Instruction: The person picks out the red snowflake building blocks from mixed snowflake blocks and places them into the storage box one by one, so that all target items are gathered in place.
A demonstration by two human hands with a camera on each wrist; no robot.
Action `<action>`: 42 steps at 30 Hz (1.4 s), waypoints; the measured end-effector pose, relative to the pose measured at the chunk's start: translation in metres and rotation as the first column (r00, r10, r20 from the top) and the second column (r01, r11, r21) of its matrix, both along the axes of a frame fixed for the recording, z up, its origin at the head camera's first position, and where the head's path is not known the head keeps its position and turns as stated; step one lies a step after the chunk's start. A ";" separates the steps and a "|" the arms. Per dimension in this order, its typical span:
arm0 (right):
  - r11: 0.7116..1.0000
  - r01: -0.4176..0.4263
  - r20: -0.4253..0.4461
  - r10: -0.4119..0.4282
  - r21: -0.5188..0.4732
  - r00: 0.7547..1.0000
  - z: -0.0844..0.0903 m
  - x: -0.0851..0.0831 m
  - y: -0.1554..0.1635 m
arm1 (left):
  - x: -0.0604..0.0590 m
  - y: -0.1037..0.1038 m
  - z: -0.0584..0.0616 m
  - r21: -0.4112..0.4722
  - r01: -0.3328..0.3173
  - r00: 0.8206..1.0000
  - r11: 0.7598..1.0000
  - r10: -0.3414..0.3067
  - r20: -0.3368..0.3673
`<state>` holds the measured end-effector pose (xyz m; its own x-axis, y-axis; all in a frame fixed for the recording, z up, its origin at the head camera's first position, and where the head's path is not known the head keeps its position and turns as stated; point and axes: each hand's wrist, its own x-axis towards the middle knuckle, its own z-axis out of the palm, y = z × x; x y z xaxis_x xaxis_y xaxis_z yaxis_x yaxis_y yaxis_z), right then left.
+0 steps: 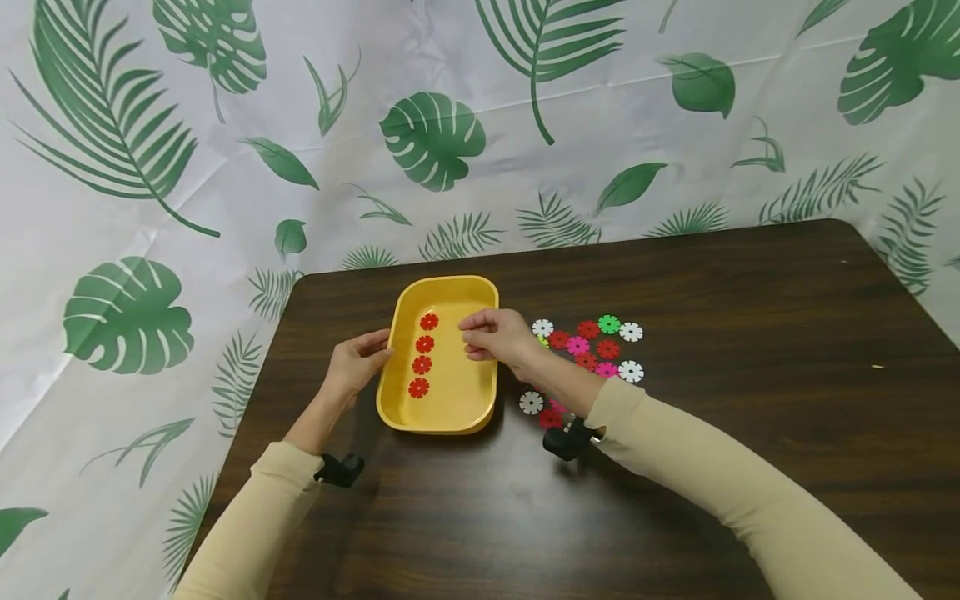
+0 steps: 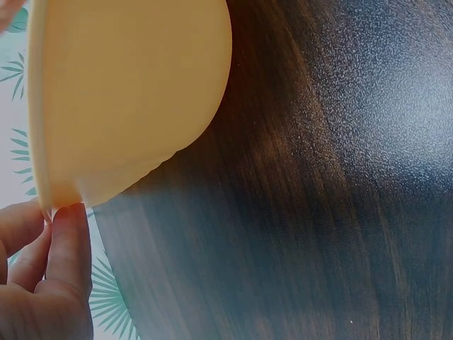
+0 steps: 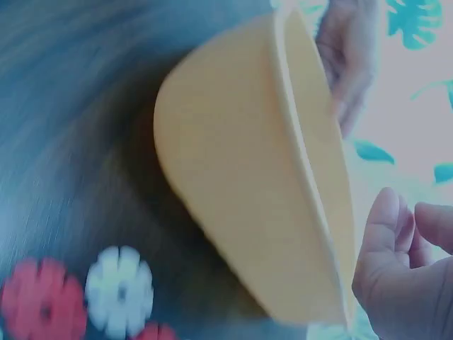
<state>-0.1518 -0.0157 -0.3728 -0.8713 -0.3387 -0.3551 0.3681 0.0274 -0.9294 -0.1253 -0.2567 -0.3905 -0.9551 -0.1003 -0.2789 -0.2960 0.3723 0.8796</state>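
A yellow plastic tray (image 1: 457, 408) stands on the table with several red notched discs (image 1: 422, 364) in a column on the left of its floor. At its left rim, my left hand (image 1: 351, 367) pinches the edge between thumb and fingers, as the left wrist view also shows. Over the tray's right side hovers my right hand (image 1: 495, 337), its fingers loosely bent. In the right wrist view a gap shows between the thumb and fingers (image 3: 382, 219), and I see nothing held there. Right of the tray lie more notched discs (image 1: 631, 371) in white, red, pink and green, partly hidden by my right forearm.
The dark wood-grain table (image 1: 720, 333) extends to the right and toward me. Behind it hangs a white cloth (image 1: 337, 200) with green leaf prints. A black wrist mount (image 1: 567, 440) sits below my right sleeve, and another (image 1: 341, 471) by my left.
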 end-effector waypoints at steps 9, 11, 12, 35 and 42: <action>0.998 0.066 -0.053 -0.064 0.025 0.997 0.003 -0.001 0.076 | -0.002 0.000 0.001 0.017 -0.011 1.000 1.000 0.011 0.015; 0.997 0.076 -0.057 -0.074 0.024 0.996 0.000 0.000 0.092 | -0.002 -0.001 0.000 0.016 -0.012 1.000 1.000 0.012 0.014; 0.996 0.080 -0.063 -0.078 0.027 0.995 -0.001 0.000 0.099 | -0.002 -0.001 0.000 0.012 -0.012 1.000 1.000 0.012 0.014; 0.927 0.152 -0.236 -0.071 0.344 0.969 -0.040 0.002 0.179 | 0.000 0.000 0.000 -0.008 -0.008 1.000 1.000 0.008 0.007; 0.877 0.144 -0.276 -0.014 0.458 0.961 -0.051 0.001 0.181 | 0.000 0.000 -0.001 -0.022 -0.010 1.000 1.000 0.011 0.016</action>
<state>-0.1512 0.1658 -0.4239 -0.9700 -0.1147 -0.2142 0.1382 0.4648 -0.8745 -0.1248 -0.2566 -0.3915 -0.9492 -0.1164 -0.2922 -0.3143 0.3881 0.8664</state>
